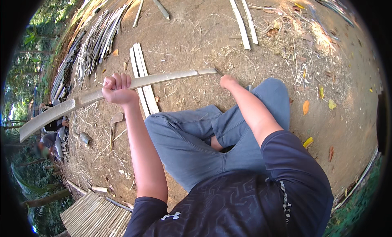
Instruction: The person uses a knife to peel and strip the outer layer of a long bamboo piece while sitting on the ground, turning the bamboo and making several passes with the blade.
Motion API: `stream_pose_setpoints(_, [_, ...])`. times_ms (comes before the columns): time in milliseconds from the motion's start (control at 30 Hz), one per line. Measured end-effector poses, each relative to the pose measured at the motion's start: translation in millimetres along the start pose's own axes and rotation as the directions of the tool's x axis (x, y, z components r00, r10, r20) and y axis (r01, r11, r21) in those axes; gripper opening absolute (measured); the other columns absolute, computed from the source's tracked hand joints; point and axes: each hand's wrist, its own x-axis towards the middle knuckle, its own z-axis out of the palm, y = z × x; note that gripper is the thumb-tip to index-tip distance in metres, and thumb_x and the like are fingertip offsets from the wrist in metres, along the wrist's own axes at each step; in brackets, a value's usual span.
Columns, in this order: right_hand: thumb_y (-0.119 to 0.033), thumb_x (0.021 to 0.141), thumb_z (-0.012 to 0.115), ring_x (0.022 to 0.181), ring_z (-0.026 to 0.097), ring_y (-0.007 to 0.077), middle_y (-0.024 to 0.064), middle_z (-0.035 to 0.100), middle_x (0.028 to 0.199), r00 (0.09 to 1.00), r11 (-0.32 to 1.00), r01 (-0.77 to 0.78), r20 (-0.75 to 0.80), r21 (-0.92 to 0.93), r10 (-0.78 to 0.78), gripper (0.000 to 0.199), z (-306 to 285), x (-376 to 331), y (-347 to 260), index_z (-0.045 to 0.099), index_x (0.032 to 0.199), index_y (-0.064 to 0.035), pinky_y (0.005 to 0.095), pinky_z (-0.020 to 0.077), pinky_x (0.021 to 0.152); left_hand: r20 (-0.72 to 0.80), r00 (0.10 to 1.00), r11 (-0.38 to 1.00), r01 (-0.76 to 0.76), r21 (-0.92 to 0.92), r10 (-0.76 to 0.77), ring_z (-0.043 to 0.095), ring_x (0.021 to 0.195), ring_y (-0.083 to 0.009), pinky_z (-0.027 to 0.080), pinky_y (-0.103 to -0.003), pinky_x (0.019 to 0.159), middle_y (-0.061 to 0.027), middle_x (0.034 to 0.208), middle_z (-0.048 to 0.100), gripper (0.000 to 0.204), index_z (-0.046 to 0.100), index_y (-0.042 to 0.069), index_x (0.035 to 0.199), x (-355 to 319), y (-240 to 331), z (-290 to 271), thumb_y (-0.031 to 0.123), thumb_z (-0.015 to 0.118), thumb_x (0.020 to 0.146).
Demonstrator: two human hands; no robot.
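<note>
- I saw the left hand (117, 89) clenched in a full fist around a long split bamboo slat (122, 90), knuckles up. That wrap-around grip looked to me like the way to keep a long, springy piece from twisting.
- The slat ran from the far left, where its broad end (36, 122) hung free off the ground, across in front of the knees to its narrow end (210, 71) near the right hand. It sat roughly level above the dirt ground (196, 33); I judged it was held up so that both hands could reach it.
- The right hand (228, 81) was at the slat's narrow end, fingers turned away from me. A thin dark tip showed just beyond it, perhaps a blade. I could not tell whether this hand was gripping something or merely pressing.
- The person sat with legs in grey-blue trousers (192, 135) folded, the slat crossing just beyond the knees, which I took to give a steady working position.
- Two or three flat slats (143, 80) lay side by side on the ground under the held one, near at hand.
- More slats (243, 21) lay further off, and a stack of bamboo poles (92, 45) lined the left edge. A woven bamboo panel (96, 214) lay at the lower left.
</note>
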Motion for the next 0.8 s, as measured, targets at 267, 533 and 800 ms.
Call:
stream_pose_setpoints(267, [-0.027, 0.096, 0.034, 0.039, 0.035, 0.0125, 0.0036, 0.043, 0.055, 0.893, 0.668, -0.306, 0.448, 0.678, -0.045, 0.037, -8, 19, 10, 0.043, 0.064, -0.0098, 0.0298, 0.0241, 0.032, 0.139, 0.990, 0.993, 0.042, -0.108, -0.027, 0.017, 0.045, -0.0096, 0.017, -0.027, 0.041, 0.0020, 0.051, 0.021, 0.022, 0.021, 0.016, 0.061, 4, -5, -8, 0.019, 0.037, 0.076])
stream_pose_setpoints(533, [-0.054, 0.099, 0.041, 0.051, 0.061, 0.0264, 0.0135, 0.060, 0.061, 0.989, 0.820, 0.135, -0.128, 0.556, -0.076, 0.060, -58, -69, 19, 0.060, 0.082, 0.0010, 0.0418, 0.0480, 0.049, 0.094, 0.995, 0.980, 0.057, -0.190, -0.040, 0.019, 0.047, -0.0087, 0.019, -0.026, 0.043, 0.0024, 0.054, 0.023, 0.022, 0.024, 0.015, 0.065, 6, -13, -6, 0.019, 0.037, 0.082])
stream_pose_setpoints(800, [-0.042, 0.097, 0.052, 0.047, 0.041, 0.0078, -0.0021, 0.049, 0.069, 0.985, 0.605, 0.106, 0.002, 0.789, -0.175, 0.031, -112, -160, 55, 0.052, 0.095, -0.0113, 0.0251, 0.0316, 0.038, 0.102, 0.993, 0.985, 0.079, -0.154, -0.063, 0.022, 0.048, -0.0074, 0.020, -0.026, 0.044, 0.0037, 0.057, 0.024, 0.026, 0.026, 0.015, 0.067, 2, -16, 22, 0.020, 0.039, 0.089])
